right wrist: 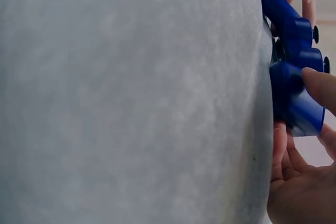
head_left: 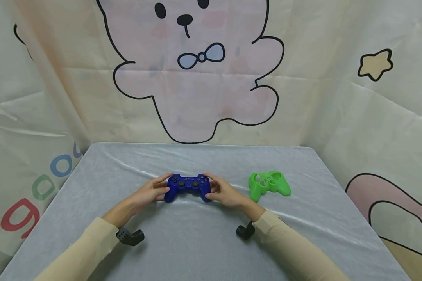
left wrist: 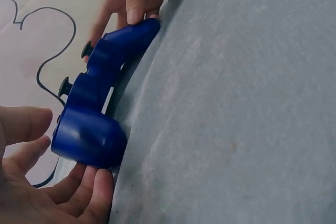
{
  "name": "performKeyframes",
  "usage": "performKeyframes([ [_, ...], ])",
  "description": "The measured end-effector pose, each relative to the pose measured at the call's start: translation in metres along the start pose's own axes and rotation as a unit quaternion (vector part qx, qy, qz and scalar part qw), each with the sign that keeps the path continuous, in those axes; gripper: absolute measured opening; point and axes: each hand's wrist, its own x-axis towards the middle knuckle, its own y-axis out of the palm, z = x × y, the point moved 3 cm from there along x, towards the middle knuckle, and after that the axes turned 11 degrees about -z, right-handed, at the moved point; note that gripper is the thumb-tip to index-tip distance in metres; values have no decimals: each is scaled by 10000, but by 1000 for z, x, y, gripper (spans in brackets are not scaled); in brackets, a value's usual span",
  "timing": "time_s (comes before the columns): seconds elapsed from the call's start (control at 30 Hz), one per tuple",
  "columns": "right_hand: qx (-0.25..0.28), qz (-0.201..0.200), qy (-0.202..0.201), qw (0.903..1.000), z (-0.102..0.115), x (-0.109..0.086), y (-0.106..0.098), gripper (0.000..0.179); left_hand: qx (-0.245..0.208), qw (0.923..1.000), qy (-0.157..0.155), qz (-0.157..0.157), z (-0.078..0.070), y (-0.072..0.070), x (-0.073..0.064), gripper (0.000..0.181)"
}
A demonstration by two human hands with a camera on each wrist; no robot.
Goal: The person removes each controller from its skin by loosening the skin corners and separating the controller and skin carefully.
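A blue game controller [head_left: 189,183] lies on the grey cloth with its buttons and two thumbsticks facing up. At its left side is my left hand [head_left: 145,195]; in the left wrist view the fingertips touch the outer side of the handle, while the thumb [left wrist: 31,123] stands slightly off it. My right hand [head_left: 226,192] holds the other handle, its thumb [right wrist: 319,85] on the near face and its fingers at the outer side. To the right of that hand rests a bright green controller cover [head_left: 267,183], with openings in its top.
Grey cloth covers the table [head_left: 197,242]. Pale curtains [head_left: 313,78] with a cartoon bear, a star and letters hang behind and at both sides. A black wrist device [head_left: 130,236] sits on each forearm, beside the beige sleeves.
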Motion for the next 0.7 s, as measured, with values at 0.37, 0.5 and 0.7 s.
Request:
performKeyframes([
  [0.37,79,125,-595,9981,-5,-1,-2,71,636,9957,668,68,0,3,1,66],
  [0.5,34,116,-338,9994,-5,-1,-1,72,742,9953,628,-39,-2,4,0,68],
  [0.7,8,104,-161,9998,-5,1,0,72,720,9951,664,-146,0,4,1,68],
])
